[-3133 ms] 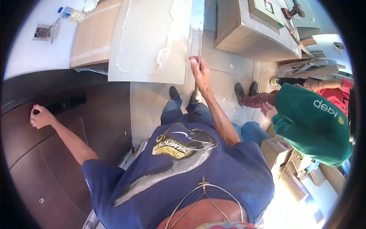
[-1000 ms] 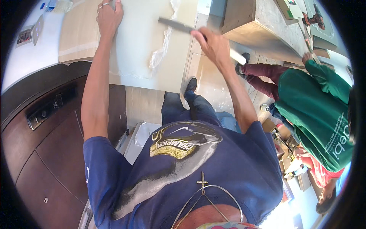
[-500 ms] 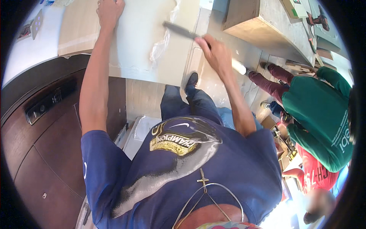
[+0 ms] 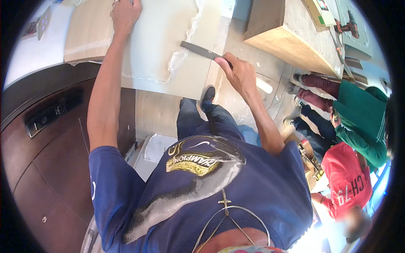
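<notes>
A pale, flat board (image 4: 156, 46) lies before me, with a ragged strip of thin whitish film (image 4: 179, 59) along its right and near edges. My right hand (image 4: 241, 71) is closed round the near end of a long, dark, flat file (image 4: 200, 50). The file points left, its far end over or against the film; whether it touches cannot be made out. At the top left, my left hand (image 4: 125, 17) rests on or just above the board, thumb to the right. Its fingertips are cut off by the picture's upper edge, so its grip is hidden.
A dark brown panelled piece (image 4: 55, 160) fills the left side. A wooden box-like cabinet (image 4: 291, 40) stands at the upper right, with a drill (image 4: 349, 27) beyond it. Two people are at the right, one in a green top (image 4: 363, 122), one in a red shirt (image 4: 348, 177).
The file and my right hand have shifted slightly down in view, toward me. My left hand has barely moved. The person in green has moved right, showing more of the one in red.
</notes>
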`<state>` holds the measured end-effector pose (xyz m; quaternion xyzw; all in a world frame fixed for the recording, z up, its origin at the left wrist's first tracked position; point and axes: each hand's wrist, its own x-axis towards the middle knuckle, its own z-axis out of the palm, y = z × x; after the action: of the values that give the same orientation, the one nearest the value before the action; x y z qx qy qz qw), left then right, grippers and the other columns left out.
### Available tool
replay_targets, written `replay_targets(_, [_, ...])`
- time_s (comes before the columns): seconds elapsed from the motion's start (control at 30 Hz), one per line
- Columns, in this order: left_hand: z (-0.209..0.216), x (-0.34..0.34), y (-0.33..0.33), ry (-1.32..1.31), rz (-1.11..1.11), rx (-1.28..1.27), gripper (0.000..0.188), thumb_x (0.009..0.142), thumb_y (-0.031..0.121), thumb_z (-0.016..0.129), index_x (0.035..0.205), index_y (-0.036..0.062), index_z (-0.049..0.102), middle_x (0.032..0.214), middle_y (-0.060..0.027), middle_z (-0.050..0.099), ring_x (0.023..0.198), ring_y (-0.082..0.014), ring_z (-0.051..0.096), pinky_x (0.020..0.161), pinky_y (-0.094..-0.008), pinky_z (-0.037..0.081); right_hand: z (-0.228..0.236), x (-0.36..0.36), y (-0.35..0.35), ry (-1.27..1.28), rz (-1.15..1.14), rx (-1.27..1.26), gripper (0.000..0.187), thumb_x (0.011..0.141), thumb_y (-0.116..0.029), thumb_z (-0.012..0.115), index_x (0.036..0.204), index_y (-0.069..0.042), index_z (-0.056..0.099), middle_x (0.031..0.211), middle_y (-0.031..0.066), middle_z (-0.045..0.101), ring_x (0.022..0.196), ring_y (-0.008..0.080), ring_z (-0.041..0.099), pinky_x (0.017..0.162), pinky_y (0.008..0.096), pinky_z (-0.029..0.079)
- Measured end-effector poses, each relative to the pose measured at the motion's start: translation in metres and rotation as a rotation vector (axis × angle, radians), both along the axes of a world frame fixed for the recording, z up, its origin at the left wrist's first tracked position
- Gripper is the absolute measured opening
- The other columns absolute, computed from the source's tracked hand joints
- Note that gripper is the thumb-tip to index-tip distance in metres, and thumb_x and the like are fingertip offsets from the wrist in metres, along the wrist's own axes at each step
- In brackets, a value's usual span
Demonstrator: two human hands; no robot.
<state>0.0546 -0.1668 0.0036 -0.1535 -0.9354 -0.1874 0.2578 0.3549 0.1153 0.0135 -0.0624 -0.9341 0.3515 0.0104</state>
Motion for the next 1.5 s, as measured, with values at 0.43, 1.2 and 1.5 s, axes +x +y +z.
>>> replay_targets(0.43, [0.002,0.007,0.006,-0.016,-0.033,0.042,0.032,0.097,0.019,0.059,0.121,-0.0031,0.060,0.117,-0.0293,0.064,0.108,-0.0473,0.062,0.095,-0.0526,0.050,-0.010,-0.043,0.005,0.030,-0.010,0.057,0.058,0.099,-0.064,0.051,0.090,-0.009,0.070,0.069,0.0184,0.067,0.068,0.0412,0.068,0.059,0.0513,0.051])
replay_targets(1.2, [-0.014,0.029,-0.075,-0.203,0.133,0.049,0.047,0.099,0.038,0.056,0.133,0.0066,0.062,0.137,-0.0246,0.058,0.122,-0.0410,0.060,0.104,-0.0514,0.046,-0.042,-0.101,-0.023,0.178,-0.151,0.023,0.052,0.101,-0.059,0.054,0.097,-0.010,0.073,0.069,0.0216,0.067,0.071,0.0419,0.069,0.067,0.0501,0.053])
replay_targets(1.5, [-0.013,0.025,-0.079,-0.179,0.110,0.018,0.049,0.099,0.040,0.055,0.134,0.0068,0.061,0.137,-0.0245,0.058,0.120,-0.0420,0.061,0.104,-0.0506,0.047,-0.042,-0.122,-0.032,0.216,-0.157,-0.088,0.051,0.101,-0.056,0.056,0.096,-0.009,0.073,0.073,0.0222,0.068,0.072,0.0424,0.068,0.065,0.0504,0.052])
